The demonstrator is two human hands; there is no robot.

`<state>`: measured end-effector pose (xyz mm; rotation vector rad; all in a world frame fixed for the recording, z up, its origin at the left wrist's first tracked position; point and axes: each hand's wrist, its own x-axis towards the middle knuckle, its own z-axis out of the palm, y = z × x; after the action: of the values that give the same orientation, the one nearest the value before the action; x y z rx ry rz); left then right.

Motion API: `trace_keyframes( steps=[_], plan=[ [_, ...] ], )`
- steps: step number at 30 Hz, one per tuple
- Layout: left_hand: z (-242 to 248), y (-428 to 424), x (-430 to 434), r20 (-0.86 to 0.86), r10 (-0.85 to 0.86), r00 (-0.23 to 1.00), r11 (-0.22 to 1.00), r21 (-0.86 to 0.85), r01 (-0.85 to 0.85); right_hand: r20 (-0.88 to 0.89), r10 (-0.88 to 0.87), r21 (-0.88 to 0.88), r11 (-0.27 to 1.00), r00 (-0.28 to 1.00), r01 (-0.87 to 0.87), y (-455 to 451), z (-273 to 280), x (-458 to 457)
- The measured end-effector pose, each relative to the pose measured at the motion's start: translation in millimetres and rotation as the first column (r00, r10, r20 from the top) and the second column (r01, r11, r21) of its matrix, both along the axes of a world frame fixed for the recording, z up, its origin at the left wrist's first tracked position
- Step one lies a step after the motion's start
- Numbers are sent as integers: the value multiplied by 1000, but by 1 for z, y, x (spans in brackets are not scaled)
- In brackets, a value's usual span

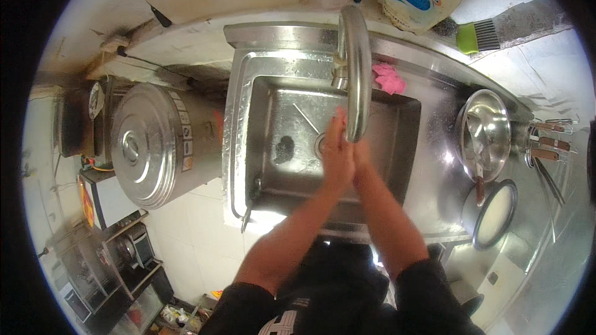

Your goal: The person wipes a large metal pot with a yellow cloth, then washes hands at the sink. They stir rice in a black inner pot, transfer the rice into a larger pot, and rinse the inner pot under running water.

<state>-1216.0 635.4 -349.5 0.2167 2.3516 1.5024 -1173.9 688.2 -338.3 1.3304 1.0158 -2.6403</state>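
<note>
My left hand (pixel 336 158) and my right hand (pixel 362 156) are pressed together palm to palm over a stainless steel sink (pixel 409 121). Both are just below the mouth of a curved metal faucet (pixel 358 74), which covers part of the right fingers. Nothing shows in either hand, but the space between the palms is hidden. Below and to the left of the hands, a thin light-coloured stick (pixel 306 117) lies on the sink floor beside the drain (pixel 319 145), which the left hand partly covers.
A crumpled pink cloth (pixel 390 79) lies behind the sink. To the right stand a metal bowl (pixel 496 125) with utensils and a pot (pixel 477 214) of whitish contents. A large lidded steel drum (pixel 144 149) is at left. A baking soda bag (pixel 414 0) and green-handled brush (pixel 468 38) sit behind.
</note>
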Motion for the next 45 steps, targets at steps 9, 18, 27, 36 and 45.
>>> trace_keyframes(
  steps=[9,18,27,36,45],
  plan=[
    [8,6,5,147,-56,988,995,90,43,-25,-144,-75,987,989,142,7,18,-13],
    [24,16,-1,413,-95,906,941,333,-53,-8,-59,-98,994,998,58,23,17,-15],
    [-16,4,-21,412,-192,891,961,262,86,155,-145,-78,984,977,158,3,40,-15],
    [-30,-1,-5,147,-17,989,955,297,-28,-167,-230,65,968,959,244,5,10,-6],
    [-12,3,-60,-6,-531,847,843,-104,528,608,194,300,842,770,-449,19,-97,68]
  ],
)
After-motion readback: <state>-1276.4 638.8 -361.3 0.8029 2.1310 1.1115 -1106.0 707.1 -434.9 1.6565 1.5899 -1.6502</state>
